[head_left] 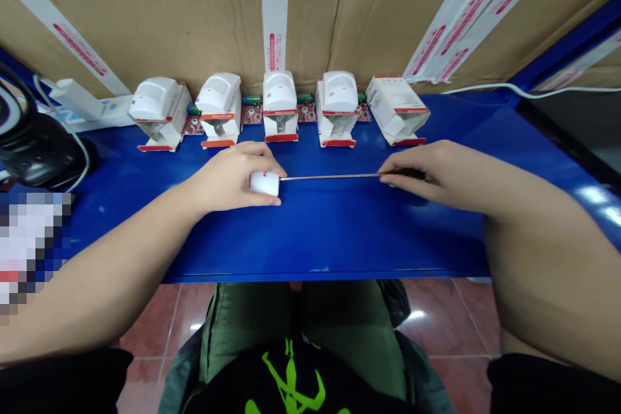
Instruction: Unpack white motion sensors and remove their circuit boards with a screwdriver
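My left hand (237,174) is wrapped around a small white motion detector (265,185), held low over the blue table with the thumb below and the fingers above. In my right hand (427,174) is a screwdriver (330,176) with a long thin metal shaft; my fingers pinch it near its dark handle, which is mostly hidden. The shaft lies level, pointing left, and its tip meets the right end of the detector. Whether the tip sits inside a hole or slot there is too small to tell.
At the back stand several open white-and-red boxes, most topped by a white detector (281,89); the rightmost box (398,110) has none. Red circuit boards (251,114) lie between them. A power strip (114,113) and a black device (39,136) are at left. Cardboard (194,19) lines the back.
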A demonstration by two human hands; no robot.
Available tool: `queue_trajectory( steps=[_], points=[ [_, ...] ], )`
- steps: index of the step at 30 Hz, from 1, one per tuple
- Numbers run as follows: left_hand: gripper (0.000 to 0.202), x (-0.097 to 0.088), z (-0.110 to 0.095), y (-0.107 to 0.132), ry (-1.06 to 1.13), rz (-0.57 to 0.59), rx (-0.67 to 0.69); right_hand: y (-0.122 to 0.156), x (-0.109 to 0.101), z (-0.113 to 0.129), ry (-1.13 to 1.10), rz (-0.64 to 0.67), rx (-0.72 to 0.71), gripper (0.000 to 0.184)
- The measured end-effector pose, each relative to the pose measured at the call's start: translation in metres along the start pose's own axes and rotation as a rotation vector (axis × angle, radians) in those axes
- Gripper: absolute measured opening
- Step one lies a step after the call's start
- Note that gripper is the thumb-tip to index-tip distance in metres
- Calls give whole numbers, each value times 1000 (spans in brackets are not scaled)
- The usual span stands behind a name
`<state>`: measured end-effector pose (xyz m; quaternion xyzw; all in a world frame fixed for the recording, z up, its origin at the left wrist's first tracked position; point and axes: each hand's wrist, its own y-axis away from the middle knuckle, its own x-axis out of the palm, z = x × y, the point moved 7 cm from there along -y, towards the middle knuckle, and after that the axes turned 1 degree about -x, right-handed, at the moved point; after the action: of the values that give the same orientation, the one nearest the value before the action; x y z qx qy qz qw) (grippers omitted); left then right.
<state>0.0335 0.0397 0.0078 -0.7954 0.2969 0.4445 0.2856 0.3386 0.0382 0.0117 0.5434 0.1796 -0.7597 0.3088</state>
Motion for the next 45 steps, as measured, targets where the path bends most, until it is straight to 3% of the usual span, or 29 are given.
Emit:
queue_trajectory(
  steps=[7, 12, 20, 27, 36, 45],
  points=[
    [34, 0, -1, 0, -10, 12, -12, -3, 1, 5, -19, -16, 23, 23],
    [32, -1, -3, 1, -12, 6, 17, -5, 4, 3, -17, 20, 28, 35],
    [32, 0, -3, 0, -34, 33, -5, -4, 1, 8, -28, -19, 10, 31],
    [33, -3, -1, 4, -101, 57, -98, -5, -2, 6, -56, -38, -15, 41],
    [32, -8, -8, 1, -218, -60, -95, -4, -7, 6, -106, -71, -18, 48],
    [23, -3, -16, -7, -277, -80, -137, -3, -9, -5, -87, -35, 40, 60]
  ],
)
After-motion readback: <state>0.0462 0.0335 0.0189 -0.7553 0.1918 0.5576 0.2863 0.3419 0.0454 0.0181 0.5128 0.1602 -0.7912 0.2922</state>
